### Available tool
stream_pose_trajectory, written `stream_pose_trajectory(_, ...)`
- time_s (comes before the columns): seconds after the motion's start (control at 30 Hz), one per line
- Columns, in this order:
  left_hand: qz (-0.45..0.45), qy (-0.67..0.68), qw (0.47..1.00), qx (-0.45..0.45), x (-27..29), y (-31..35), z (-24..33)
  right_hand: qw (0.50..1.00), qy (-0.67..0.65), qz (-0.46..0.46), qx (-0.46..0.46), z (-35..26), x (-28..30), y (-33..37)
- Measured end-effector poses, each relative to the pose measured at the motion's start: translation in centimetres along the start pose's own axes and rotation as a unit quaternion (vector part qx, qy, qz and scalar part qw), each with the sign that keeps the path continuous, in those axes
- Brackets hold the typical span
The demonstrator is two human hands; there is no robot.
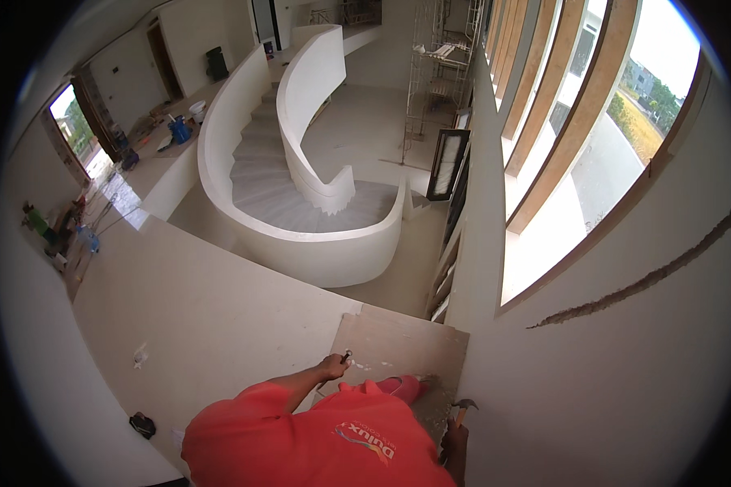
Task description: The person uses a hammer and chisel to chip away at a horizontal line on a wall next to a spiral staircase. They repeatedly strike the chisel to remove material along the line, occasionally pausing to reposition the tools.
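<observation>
My left hand (331,368) reaches forward over the floor near the landing's edge. Its fingers are closed round a short dark tool (347,356) with a shiny tip; its exact kind is too small to tell. Lower right, beside the wall, my right hand (455,442) grips a claw hammer (464,407) with its metal head up. Between my hands is my red shirt (300,438), with a pinkish-red shape (402,388) beyond it that I cannot make out. Beneath lies a brownish floor patch (398,341) with pale flecks and debris.
Past the floor's edge (276,280) is a drop towards a curved white staircase (341,252). Tall windows (573,154) and a wall with a long chased groove (633,288) stand right. Scaffolding (434,81) rises at the back. Left lie a small dark object (142,425) and scattered materials (81,237).
</observation>
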State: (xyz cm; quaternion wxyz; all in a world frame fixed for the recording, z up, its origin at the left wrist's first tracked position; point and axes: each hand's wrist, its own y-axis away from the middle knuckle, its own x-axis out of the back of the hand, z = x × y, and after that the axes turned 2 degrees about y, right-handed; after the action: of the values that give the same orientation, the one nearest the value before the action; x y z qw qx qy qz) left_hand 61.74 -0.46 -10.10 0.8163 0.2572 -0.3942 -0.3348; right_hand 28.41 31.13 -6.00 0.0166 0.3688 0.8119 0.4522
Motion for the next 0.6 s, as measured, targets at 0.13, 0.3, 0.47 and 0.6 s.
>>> stream_pose_trajectory(0.13,-0.026,0.006,0.976,-0.216,2.0,2.8,7.7,0.994,-0.017,-0.050,0.100,-8.9,-3.4,5.1)
stream_pose_trajectory(0.3,-0.162,-0.039,0.884,-0.437,0.1,4.6,19.5,0.952,-0.051,-0.044,0.298,-15.3,-6.9,10.2)
stream_pose_trajectory(0.47,-0.229,-0.030,0.813,-0.535,-4.1,3.6,24.0,0.919,-0.041,0.018,0.392,-18.4,-7.5,11.3)
stream_pose_trajectory(0.6,-0.263,0.017,0.813,-0.518,-3.1,2.4,25.8,0.905,-0.119,0.007,0.408,-19.7,-8.9,7.8)
